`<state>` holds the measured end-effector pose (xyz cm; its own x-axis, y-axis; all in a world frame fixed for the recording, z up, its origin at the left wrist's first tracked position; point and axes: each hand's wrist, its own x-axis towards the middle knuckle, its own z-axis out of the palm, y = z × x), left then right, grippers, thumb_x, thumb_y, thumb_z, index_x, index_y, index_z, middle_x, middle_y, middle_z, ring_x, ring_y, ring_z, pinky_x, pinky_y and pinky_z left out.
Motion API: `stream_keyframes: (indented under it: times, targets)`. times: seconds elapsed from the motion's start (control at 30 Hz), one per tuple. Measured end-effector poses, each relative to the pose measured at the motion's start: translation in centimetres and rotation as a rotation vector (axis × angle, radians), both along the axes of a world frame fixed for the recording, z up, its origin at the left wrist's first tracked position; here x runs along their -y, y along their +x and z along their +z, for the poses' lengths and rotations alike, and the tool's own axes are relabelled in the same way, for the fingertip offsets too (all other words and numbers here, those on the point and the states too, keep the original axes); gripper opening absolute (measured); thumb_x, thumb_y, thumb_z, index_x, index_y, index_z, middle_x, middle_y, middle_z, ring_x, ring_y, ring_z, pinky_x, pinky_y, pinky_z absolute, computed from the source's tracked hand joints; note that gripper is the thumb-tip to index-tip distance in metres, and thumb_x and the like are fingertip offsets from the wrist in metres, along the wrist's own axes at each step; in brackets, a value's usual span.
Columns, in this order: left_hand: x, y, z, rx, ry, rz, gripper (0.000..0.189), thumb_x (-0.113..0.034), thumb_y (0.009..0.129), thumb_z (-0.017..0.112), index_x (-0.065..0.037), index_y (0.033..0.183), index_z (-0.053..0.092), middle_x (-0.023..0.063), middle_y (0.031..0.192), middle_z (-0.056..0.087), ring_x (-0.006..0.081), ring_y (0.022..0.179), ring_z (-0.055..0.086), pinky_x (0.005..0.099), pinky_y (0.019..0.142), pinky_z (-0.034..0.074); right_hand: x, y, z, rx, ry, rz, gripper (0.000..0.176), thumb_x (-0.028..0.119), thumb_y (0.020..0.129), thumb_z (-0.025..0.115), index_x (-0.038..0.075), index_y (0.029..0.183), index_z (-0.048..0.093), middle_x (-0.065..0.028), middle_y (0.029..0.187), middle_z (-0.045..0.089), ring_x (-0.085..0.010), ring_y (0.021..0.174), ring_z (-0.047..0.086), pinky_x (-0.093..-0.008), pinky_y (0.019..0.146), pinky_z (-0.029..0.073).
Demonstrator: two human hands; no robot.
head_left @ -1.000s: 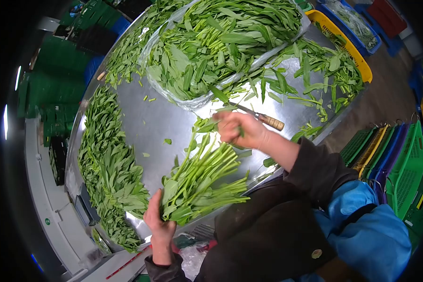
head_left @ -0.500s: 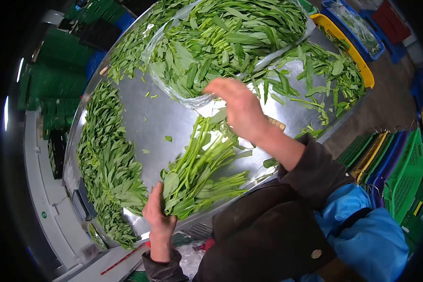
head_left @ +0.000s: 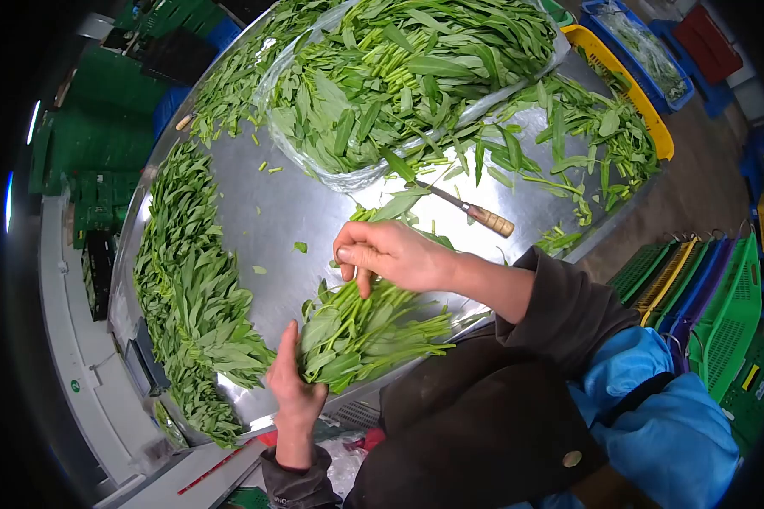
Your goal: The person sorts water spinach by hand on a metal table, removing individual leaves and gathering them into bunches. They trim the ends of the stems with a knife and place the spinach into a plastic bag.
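My left hand cups the leafy end of a loose bunch of water spinach, thumb up at its side and fingers partly hidden behind the leaves. The stems fan out to the right near the table's front edge. Over the top of this bunch is my right hand, its fingers curled and pinched together, fingertips right at the stems. I cannot tell what that pinch holds. Beyond it, a knife with a wooden handle lies on the metal table, its blade pointing left beside some leaves.
A big clear plastic bag full of water spinach stands at the back. Stacked bunches line the left side. Loose greens lie at the right, by a yellow crate. Upright green, blue and yellow crates stand off the table's right side.
My right hand has come down and left from beside the bag to the bunch, its fingers curling in. The knife now shows fully. My left hand stays nearly in place.
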<state>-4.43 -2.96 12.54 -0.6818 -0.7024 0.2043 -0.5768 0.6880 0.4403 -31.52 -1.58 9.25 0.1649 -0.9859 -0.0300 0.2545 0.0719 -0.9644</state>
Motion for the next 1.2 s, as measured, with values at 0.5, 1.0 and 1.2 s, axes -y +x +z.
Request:
stream_keyframes:
  times: [0.5,1.0,1.2]
  targets:
    - [-0.2,-0.9,0.0,0.035,0.091,0.094,0.073,0.008,0.061,0.07,0.0,0.13,0.048,0.0193,0.103,0.065,0.0301,0.089,0.066,0.0341,0.08,0.051,-0.3,0.1,1.4,-0.19,0.081,-0.204,0.02,0.024,0.094,0.055,0.004,0.097,0.059,-0.0007,0.069,0.056,-0.0112,0.061,0.055,-0.028,0.056,0.045]
    - [-0.9,0.5,0.1,-0.363,0.476,0.307,0.06,0.009,0.067,0.066,0.004,0.125,0.05,0.0115,0.117,0.059,0.0191,0.105,0.057,0.0305,0.096,0.042,-1.9,-5.7,-5.6,0.059,0.399,0.147,0.059,0.041,0.084,0.065,0.004,0.127,0.05,-0.0126,0.124,0.054,-0.0219,0.112,0.053,-0.0371,0.094,0.044]
    - [-1.1,0.2,-0.4,-0.442,0.266,0.292,0.06,0.011,0.067,0.067,0.005,0.124,0.049,0.0145,0.114,0.06,0.02,0.099,0.06,0.031,0.092,0.045,-2.6,-1.3,-4.2,0.308,0.453,0.196,0.042,0.033,0.081,0.071,0.004,0.109,0.061,-0.0053,0.103,0.064,-0.0128,0.101,0.058,-0.0311,0.088,0.047]
